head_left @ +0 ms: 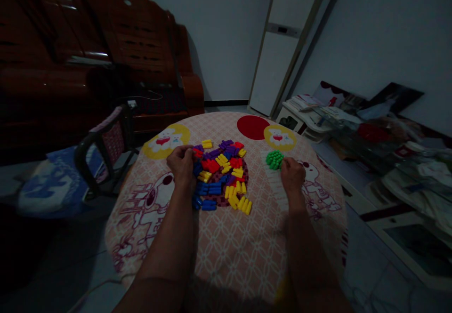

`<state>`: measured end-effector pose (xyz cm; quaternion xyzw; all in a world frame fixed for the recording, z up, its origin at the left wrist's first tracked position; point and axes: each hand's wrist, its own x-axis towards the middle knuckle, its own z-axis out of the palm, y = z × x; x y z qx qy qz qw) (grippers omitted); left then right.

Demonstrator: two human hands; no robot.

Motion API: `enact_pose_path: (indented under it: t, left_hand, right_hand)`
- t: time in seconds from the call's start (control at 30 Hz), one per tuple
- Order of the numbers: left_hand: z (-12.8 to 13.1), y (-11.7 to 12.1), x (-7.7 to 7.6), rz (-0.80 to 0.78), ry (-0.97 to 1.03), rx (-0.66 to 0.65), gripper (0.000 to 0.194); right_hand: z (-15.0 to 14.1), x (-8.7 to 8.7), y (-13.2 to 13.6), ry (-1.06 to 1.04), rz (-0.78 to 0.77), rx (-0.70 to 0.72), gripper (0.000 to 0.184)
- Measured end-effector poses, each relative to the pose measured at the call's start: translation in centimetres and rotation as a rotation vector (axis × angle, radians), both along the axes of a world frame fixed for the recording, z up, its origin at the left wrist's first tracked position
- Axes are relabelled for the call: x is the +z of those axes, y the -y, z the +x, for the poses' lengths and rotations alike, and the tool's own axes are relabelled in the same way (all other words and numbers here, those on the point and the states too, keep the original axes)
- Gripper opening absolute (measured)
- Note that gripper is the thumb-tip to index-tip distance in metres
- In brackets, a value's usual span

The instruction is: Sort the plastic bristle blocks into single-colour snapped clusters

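A heap of small plastic pegs (221,174) in red, yellow, blue and purple lies at the middle of a round table (226,252) under a pink cartoon-print cloth. My left hand (181,162) rests at the heap's left edge, its fingers curled round a red peg. To the right, a pale pegboard (275,186) carries a cluster of green pegs (274,159) at its far end. My right hand (292,174) sits on the board just beside the green cluster, fingers pinched together; what they hold is hidden.
A dark chair (102,150) stands at the table's left with a blue cushion (52,181) beside it. A dark wooden sofa (92,68) fills the back left. A white tall appliance (282,44) stands behind. Cluttered low shelves and bags (381,148) line the right side.
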<state>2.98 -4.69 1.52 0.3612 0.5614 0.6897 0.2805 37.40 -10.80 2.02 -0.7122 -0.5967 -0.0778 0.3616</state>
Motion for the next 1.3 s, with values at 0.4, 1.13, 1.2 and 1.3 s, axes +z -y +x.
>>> enact_pose_path:
  t: [0.4,1.13,1.2,1.3]
  left_hand:
    - [0.4,0.3,0.6,-0.017,-0.012,-0.053,0.022]
    - [4.6,0.7,-0.9,-0.059,-0.846,-0.385,0.018]
    - [5.0,1.4,0.6,-0.009,-0.77,-0.366,0.016]
    - [7.6,2.3,3.0,0.076,-0.641,-0.369,0.015]
  right_hand:
    - [-10.6,-1.2,0.3,-0.05,-0.262,0.57,0.021]
    - [-7.0,0.2,-0.1,-1.009,-0.482,0.533,0.034]
    - [-6.1,0.6,-0.2,-1.058,-0.421,0.499,0.036]
    - [-4.3,1.0,-0.3,-1.104,-0.305,0.433,0.037]
